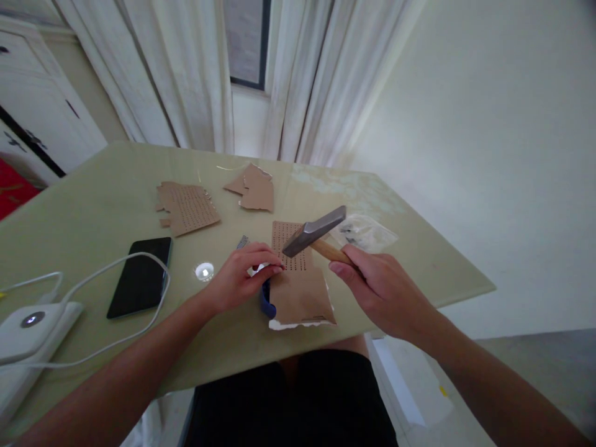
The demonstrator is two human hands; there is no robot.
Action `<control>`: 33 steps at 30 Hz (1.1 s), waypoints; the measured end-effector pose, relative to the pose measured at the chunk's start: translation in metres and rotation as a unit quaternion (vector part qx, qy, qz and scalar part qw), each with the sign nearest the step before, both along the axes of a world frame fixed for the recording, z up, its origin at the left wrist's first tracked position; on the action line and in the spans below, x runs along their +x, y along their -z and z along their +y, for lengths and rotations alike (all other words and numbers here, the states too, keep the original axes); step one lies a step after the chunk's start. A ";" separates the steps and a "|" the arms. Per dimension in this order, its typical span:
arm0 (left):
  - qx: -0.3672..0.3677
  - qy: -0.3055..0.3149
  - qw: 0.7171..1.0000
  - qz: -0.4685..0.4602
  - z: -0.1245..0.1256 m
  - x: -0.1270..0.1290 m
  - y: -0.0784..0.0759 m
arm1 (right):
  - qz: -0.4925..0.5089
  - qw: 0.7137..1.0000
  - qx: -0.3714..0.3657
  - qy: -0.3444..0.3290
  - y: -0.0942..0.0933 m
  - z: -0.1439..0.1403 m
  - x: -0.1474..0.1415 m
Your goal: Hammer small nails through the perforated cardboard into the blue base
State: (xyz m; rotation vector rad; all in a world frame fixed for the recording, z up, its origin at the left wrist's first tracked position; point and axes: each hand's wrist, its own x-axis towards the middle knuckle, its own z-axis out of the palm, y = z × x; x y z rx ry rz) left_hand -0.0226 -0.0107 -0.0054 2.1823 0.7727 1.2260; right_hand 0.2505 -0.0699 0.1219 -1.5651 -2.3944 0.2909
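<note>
While the right hand (pixel 382 288) grips a wooden-handled steel hammer (pixel 316 233) above the perforated brown cardboard piece (pixel 298 279), left hand (pixel 242 276) fingertips press its left edge on the pale green table (pixel 93 198) before far white curtains (pixel 186 68).

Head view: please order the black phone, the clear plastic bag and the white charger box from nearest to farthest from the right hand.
Measured from the right hand:
1. Clear plastic bag, just beyond the hand, near the table's right edge.
2. Black phone, far to the left, past the left hand.
3. White charger box, at the table's far left edge.
</note>
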 end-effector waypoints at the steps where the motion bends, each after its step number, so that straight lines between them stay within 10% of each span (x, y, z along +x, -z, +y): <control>1: -0.003 0.002 1.000 -0.002 0.000 0.000 0.000 | -0.020 1.000 -0.012 -0.001 0.001 0.000 -0.002; 22: -0.011 -0.027 0.999 0.018 0.000 0.001 0.001 | 0.002 0.999 -0.004 0.038 0.000 0.004 0.001; 33: -0.013 -0.038 0.999 0.027 0.003 0.003 0.008 | 0.141 0.982 -0.054 0.118 0.061 0.011 0.026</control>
